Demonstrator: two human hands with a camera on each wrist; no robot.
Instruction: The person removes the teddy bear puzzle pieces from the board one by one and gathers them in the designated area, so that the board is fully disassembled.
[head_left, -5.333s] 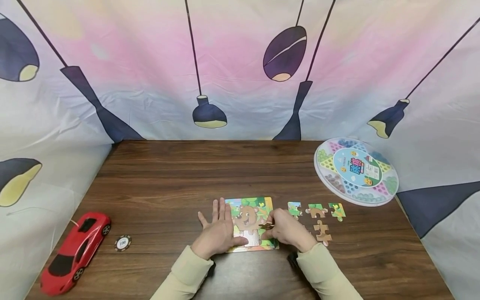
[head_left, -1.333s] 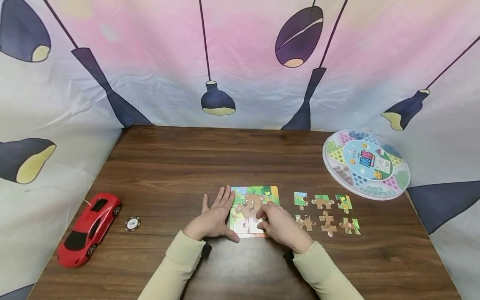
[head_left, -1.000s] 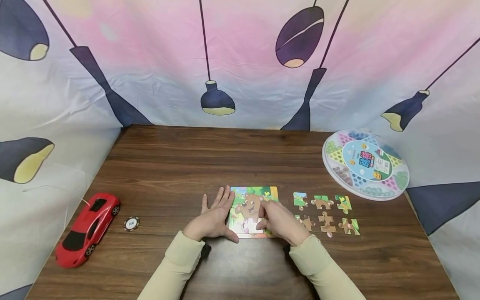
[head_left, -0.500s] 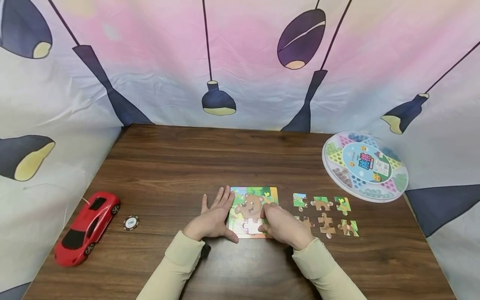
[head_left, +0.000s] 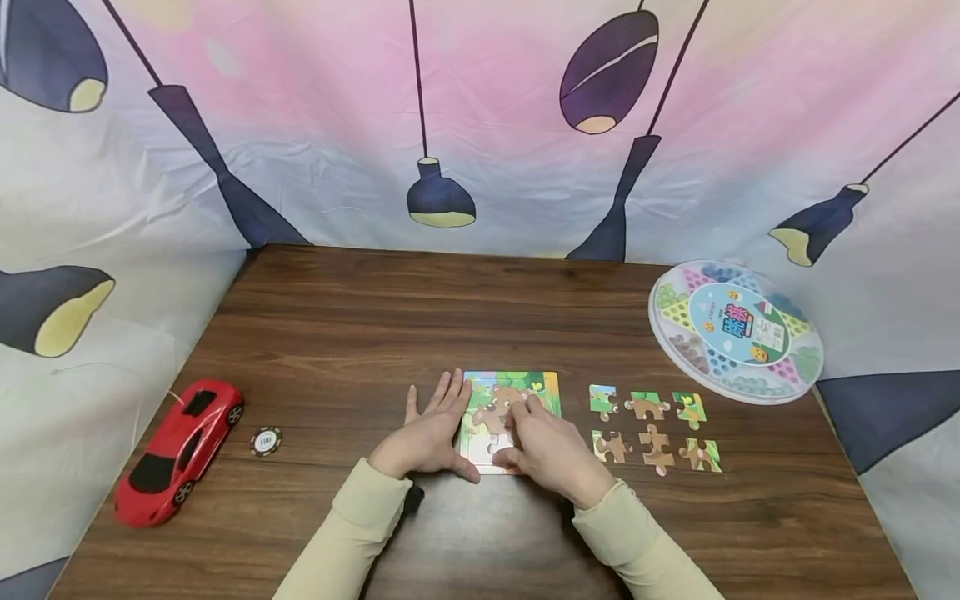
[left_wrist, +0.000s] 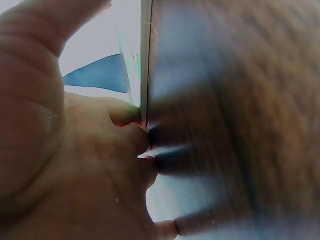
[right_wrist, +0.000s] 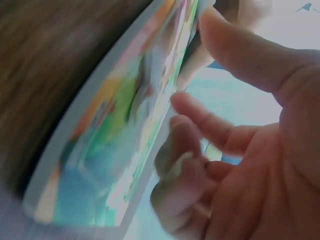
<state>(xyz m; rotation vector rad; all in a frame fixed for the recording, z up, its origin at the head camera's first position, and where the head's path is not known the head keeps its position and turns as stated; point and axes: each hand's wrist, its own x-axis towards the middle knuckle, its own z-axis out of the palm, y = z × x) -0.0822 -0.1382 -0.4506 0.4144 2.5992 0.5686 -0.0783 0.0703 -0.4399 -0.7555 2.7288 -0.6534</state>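
Observation:
A bear jigsaw puzzle [head_left: 491, 419] in a flat tray lies on the table, with a pale bare patch at its lower part. My left hand [head_left: 429, 437] rests along its left edge, fingers spread and straight, thumb by the lower left corner. Over the puzzle's right half is my right hand [head_left: 553, 450], which hides that part. In the right wrist view its thumb [right_wrist: 240, 50] and index finger [right_wrist: 210, 120] stand apart, with no piece visible between them; the other fingers are bent. Several loose puzzle pieces [head_left: 657, 450] lie in two rows right of the tray.
A round Chinese checkers set [head_left: 738, 329] lies at the back right of the brown table [head_left: 420, 317]. A red toy car [head_left: 180, 454] and a poker chip [head_left: 266, 441] marked 100 are on the left. A patterned cloth [head_left: 337, 167] hangs behind.
Earlier my right hand held a brown piece; a piece now lies at the lower right of the loose rows. Since then it has shifted left over the puzzle. My left hand shifted onto the left edge.

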